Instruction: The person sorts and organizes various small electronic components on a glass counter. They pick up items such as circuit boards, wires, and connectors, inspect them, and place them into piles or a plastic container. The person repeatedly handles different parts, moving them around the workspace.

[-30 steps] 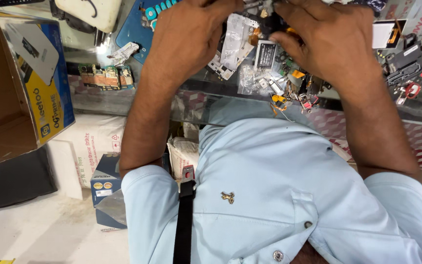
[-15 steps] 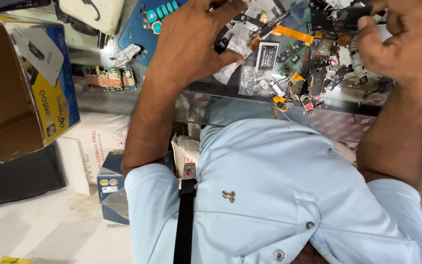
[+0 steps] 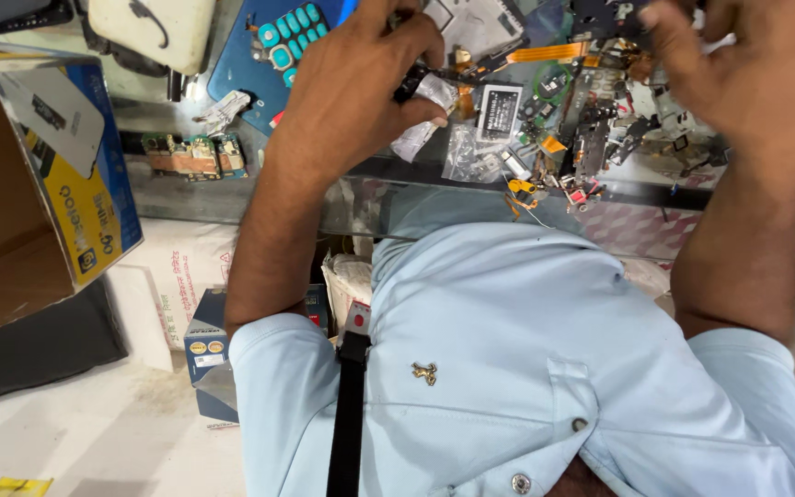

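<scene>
The right hand (image 3: 766, 74) had pulled away from the parts pile (image 3: 591, 120), its grip unclear; the left hand (image 3: 361, 92) stayed pinched on a small black part (image 3: 413, 85) above the surface (image 3: 259, 198).

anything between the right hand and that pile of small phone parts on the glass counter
Nothing visible does. The right hand hovers directly over the pile of small parts; the left hand pinches a dark part off to one side.
</scene>
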